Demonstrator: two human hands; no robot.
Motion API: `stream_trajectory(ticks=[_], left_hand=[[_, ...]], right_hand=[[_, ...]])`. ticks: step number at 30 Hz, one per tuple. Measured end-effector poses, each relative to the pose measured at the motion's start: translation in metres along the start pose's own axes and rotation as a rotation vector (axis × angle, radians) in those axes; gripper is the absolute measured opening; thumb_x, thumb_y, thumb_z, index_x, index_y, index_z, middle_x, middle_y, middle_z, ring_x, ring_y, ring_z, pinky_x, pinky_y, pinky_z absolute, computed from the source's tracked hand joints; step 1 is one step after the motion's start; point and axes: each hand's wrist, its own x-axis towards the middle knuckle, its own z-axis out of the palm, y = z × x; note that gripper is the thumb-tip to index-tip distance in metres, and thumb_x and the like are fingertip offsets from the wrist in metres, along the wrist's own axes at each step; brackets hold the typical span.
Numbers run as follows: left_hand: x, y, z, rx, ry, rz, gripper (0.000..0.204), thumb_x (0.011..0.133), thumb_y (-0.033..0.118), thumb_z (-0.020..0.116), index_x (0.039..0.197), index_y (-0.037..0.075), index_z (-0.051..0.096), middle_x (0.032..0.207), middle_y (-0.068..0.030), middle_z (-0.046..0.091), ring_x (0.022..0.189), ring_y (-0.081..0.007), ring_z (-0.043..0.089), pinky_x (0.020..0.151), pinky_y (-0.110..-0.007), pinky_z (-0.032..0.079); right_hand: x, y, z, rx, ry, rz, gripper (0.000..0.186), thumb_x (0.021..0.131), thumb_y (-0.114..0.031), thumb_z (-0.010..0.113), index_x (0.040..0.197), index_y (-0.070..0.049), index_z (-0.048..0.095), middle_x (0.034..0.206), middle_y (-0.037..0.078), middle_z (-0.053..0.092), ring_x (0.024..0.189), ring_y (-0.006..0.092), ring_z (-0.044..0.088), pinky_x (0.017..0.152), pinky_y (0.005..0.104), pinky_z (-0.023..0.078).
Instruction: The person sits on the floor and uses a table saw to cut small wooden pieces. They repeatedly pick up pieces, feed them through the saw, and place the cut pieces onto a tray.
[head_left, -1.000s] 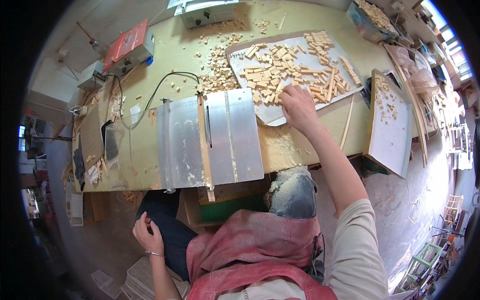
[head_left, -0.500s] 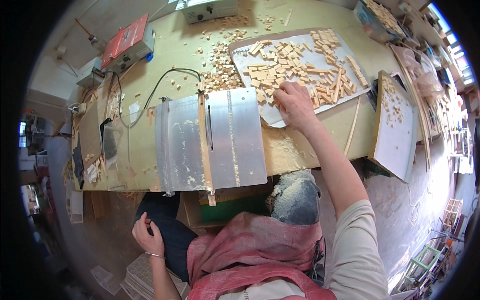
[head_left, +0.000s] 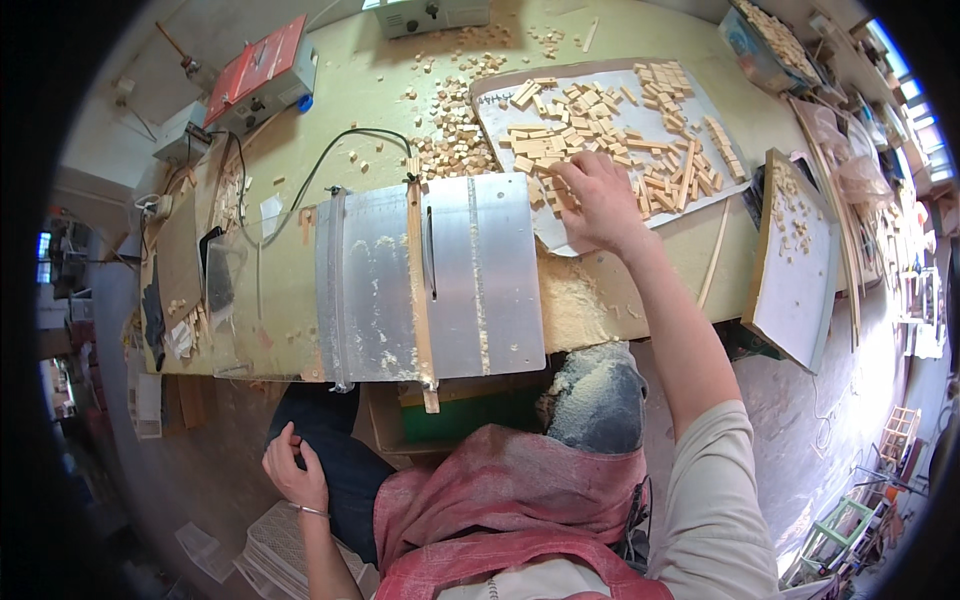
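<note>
My right hand is over the near left part of a white board, at the edge of a spread of small wooden blocks. Its fingers are bent down together among the blocks; the fingertips are hidden, so what they hold cannot be made out. My left hand rests on my dark-trousered thigh, holding nothing, its fingers loosely curved and apart from the thumb. Left of the board lies a metal saw table with a narrow slot and a wooden strip fixed along it.
Tiny wood cubes are scattered behind the saw table, and sawdust lies right of it. A tilted tray leans at the table's right edge. A red-topped box, a black cable and a full bin stand around.
My right hand has shifted slightly over the blocks, with its fingers reaching a little farther out. The left hand stays on the thigh. The whole view has moved slightly.
</note>
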Motion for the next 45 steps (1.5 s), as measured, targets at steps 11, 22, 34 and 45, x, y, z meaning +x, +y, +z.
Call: stream_trajectory(ticks=[11,22,34,45], left_hand=[[0.000,0.000,-0.001,0.004,-0.012,-0.012,0.036,0.087,0.003,0.064,0.123,0.001,0.068,0.092,-0.0107,0.064,0.085,-0.0287,0.061,0.098,-0.045,0.045],[0.000,0.000,-0.001,0.002,-0.009,-0.009,0.036,0.087,0.002,0.064,0.122,0.001,0.068,0.092,-0.0105,0.063,0.085,-0.0287,0.061,0.097,-0.045,0.045],[0.000,-0.002,0.001,0.005,-0.009,-0.014,0.038,0.084,0.000,0.066,0.123,0.002,0.068,0.092,-0.0082,0.063,0.085,-0.0268,0.061,0.098,-0.044,0.045],[0.000,0.000,-0.003,-0.001,-0.013,-0.001,0.037,0.087,0.003,0.066,0.124,0.003,0.068,0.093,-0.0092,0.064,0.088,-0.0282,0.062,0.098,-0.044,0.045]], right_hand=[[0.007,0.002,-0.007,-0.008,-0.144,0.043,0.045,0.073,-0.018,0.077,0.117,-0.013,0.067,0.122,0.011,0.058,0.123,0.0301,0.055,0.108,0.0454,0.041],[0.010,-0.004,-0.006,-0.033,-0.176,0.083,0.054,0.071,-0.020,0.078,0.123,-0.014,0.062,0.122,0.012,0.058,0.123,0.0312,0.055,0.109,0.0461,0.040],[0.014,-0.009,-0.014,-0.054,-0.201,0.109,0.042,0.073,-0.020,0.076,0.112,-0.012,0.063,0.116,0.012,0.057,0.120,0.0306,0.055,0.111,0.0467,0.039],[0.007,-0.011,-0.013,-0.094,-0.170,0.125,0.055,0.063,-0.026,0.076,0.110,-0.004,0.058,0.117,0.015,0.058,0.119,0.0334,0.055,0.110,0.0468,0.038]])
